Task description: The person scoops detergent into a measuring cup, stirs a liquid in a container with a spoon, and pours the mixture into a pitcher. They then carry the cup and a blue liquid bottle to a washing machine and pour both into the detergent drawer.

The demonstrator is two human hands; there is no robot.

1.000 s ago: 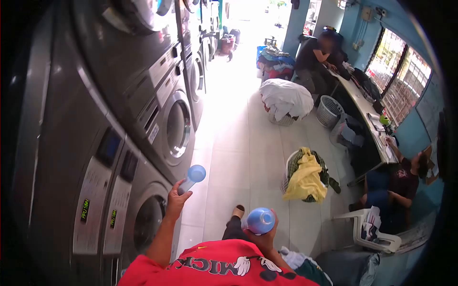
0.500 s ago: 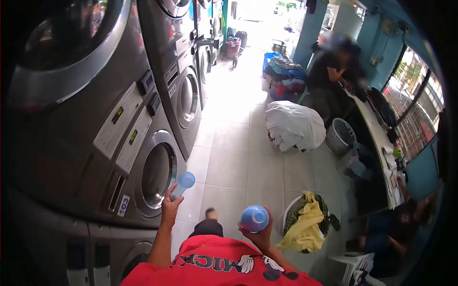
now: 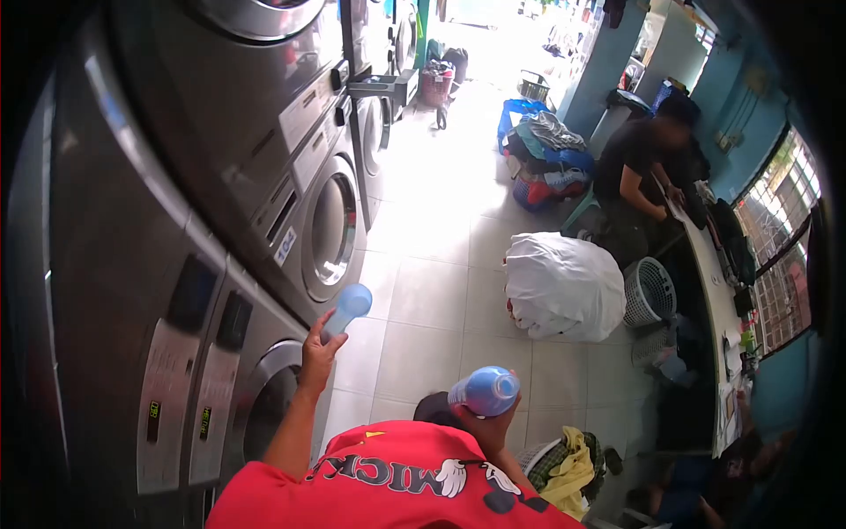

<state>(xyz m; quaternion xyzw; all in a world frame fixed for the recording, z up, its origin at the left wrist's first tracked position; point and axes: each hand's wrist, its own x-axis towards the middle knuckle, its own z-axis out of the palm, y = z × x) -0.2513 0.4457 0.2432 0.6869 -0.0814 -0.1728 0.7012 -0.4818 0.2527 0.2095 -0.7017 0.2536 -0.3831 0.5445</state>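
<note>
My left hand (image 3: 319, 354) grips a light-blue, see-through plastic scoop (image 3: 354, 301) by its narrow end, with the round end pointing up and away. The scoop is close to the front of a grey washing machine (image 3: 295, 189) on my left. A blue plastic bottle (image 3: 483, 391) is held in my right hand (image 3: 493, 430), in front of my red shirt; its round top faces up towards me. My right fingers are partly hidden behind the bottle. Scoop and bottle are apart, both over the tiled floor.
More stacked machines line the left side. On the right stand a basket heaped with white cloth (image 3: 568, 286), a laundry basket with yellow cloth (image 3: 571, 476) and a white basket (image 3: 650, 293). A person (image 3: 639, 172) leans at the long counter (image 3: 705, 282). Farther off is a clothes pile (image 3: 551, 154).
I have stepped forward along the aisle; the near machines and the yellow cloth slide back towards me. Both hands keep their hold on the scoop and the bottle.
</note>
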